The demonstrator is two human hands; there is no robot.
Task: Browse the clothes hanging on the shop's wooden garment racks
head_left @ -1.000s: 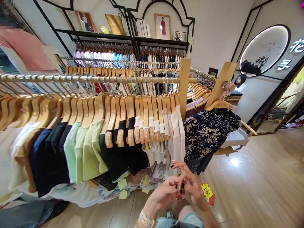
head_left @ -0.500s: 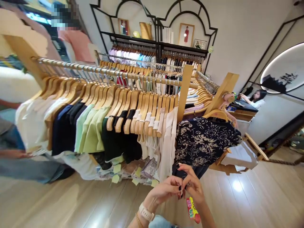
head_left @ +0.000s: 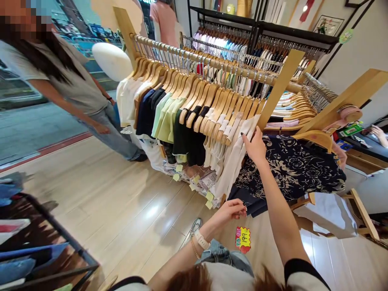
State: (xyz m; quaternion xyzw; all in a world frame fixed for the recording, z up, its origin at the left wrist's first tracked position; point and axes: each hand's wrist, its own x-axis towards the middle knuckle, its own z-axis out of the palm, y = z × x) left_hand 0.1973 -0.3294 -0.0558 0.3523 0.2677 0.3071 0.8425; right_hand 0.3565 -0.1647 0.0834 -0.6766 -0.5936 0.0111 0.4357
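My right hand is raised to the near end of a wooden clothes rack, its fingers resting on a white garment hanging from the last wooden hangers. Whether those fingers grip the cloth is hidden. Lower down, my left hand hovers above the floor with fingers loosely curled, holding nothing I can make out. A yellow and red price sticker shows just below it. A dark floral garment hangs right of my right arm.
A person in a grey top stands at the left beside the rack's far end. Another person in pink is behind the rack. A low dark shelf of folded clothes sits at the bottom left. Wooden floor lies between.
My hands were together at waist height. Now my right hand has lifted to the white garment on the rack and my left stays low. The view has swung left.
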